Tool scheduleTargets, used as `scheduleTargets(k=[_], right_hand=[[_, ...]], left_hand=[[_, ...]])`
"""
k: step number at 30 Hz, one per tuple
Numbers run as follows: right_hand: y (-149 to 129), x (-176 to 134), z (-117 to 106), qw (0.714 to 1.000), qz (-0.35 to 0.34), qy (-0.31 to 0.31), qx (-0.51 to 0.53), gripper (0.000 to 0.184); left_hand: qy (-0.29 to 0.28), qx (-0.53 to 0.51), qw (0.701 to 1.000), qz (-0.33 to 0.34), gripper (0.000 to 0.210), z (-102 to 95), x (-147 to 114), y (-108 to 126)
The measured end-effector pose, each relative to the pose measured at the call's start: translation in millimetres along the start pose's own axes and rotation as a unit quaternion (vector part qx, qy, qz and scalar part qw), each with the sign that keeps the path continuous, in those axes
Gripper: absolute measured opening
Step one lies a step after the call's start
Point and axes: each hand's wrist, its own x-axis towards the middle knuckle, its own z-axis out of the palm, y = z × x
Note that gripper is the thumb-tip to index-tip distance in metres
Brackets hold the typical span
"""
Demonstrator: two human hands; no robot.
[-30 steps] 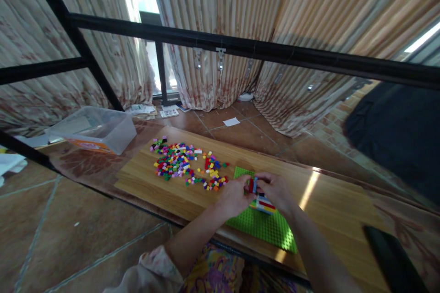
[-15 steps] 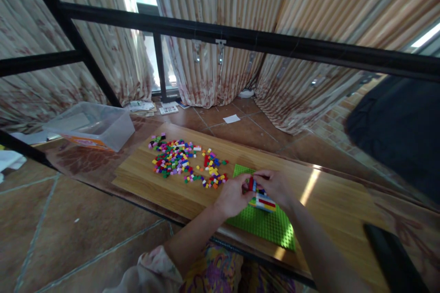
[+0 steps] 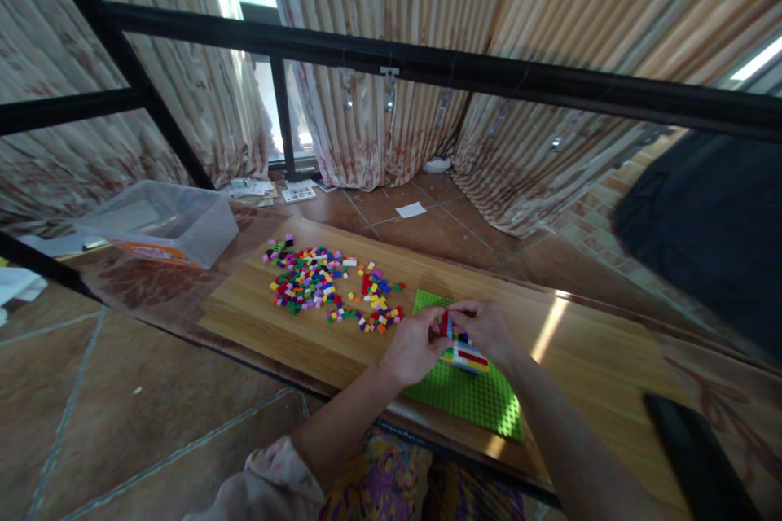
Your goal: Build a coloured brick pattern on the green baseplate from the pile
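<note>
A small multicoloured toy brick build [image 3: 469, 357], with white, red and yellow layers on its near side, stands on a green studded baseplate [image 3: 470, 407]. My left hand [image 3: 415, 348] has its fingers closed at the build's left end, around a red part of it. From the far right side, my right hand [image 3: 489, 332] curls over the same build, thumb and fingertips pressed together near its upper edge. The two hands' fingertips almost meet. Between them the exact bricks being pinched are partly hidden.
Loose coloured toy bricks [image 3: 309, 281] are spread over the wooden board [image 3: 244, 317] to the left. A clear plastic box [image 3: 211, 232] stands beyond its left end. A black phone-like slab [image 3: 696, 448] lies at the right. A dark metal rail [image 3: 428, 69] crosses beyond.
Both hands stay at the brick build with almost the same grip. The whole view has shifted very slightly; nothing else has visibly moved.
</note>
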Motion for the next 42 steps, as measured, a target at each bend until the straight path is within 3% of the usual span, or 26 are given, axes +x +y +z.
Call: scheduleTargets(k=[5, 9, 12, 19, 24, 28, 32, 35, 36, 39, 42], right_hand=[[-3.5, -2.0, 1.6, 1.0, -0.023, 0.011, -0.009, 0.023], [-3.5, -0.9, 0.5, 0.999, -0.035, 0.028, -0.018, 0.018], [1.3, 1.4, 0.0, 0.999, -0.033, 0.029, -0.018, 0.018], [10.6, 4.6, 1.4, 0.999, -0.021, 0.026, -0.005, 0.021], [2.6, 1.4, 2.2, 0.999, -0.026, 0.036, 0.007, 0.022], [-8.0, -6.7, 0.3, 0.997, -0.03, 0.075, 0.023, 0.026], [-12.0, -31.1, -6.6, 0.984, 0.007, 0.158, 0.085, 0.039], [-6.7, -59.7, -12.6, 0.973, 0.039, 0.185, 0.132, 0.045], [-3.9, -69.6, -14.3, 0.965, 0.064, 0.206, 0.15, 0.048], [4.6, -96.7, -18.6, 0.952, 0.119, 0.233, 0.161, 0.054], [11.0, -116.7, -23.5, 0.946, 0.17, 0.238, 0.142, 0.058]], left_hand=[[0.014, 0.031, 0.999, 0.016, 0.045, 1.3, -0.4, 2.9], [0.016, 0.119, 0.99, 0.078, 0.022, 1.6, -6.3, 7.7], [-0.004, 0.208, 0.97, 0.125, 0.019, 3.1, -13.5, 9.2], [-0.031, 0.392, 0.91, 0.13, 0.031, 7.4, -28.5, 15.6], [-0.04, 0.411, 0.903, 0.12, 0.032, 5.9, -33.0, 23.3], [-0.024, 0.381, 0.915, 0.128, 0.03, 1.1, -39.3, 26.1], [0.081, 0.335, 0.937, 0.063, 0.035, -24.2, -39.5, 17.9], [0.194, 0.333, 0.921, -0.061, 0.035, -60.7, -28.2, 2.5], [0.205, 0.34, 0.913, -0.088, 0.035, -73.6, -22.2, -3.5], [0.149, 0.366, 0.912, -0.113, 0.036, -104.8, -1.5, -19.3], [0.106, 0.37, 0.917, -0.101, 0.039, -119.3, 17.0, -26.5]])
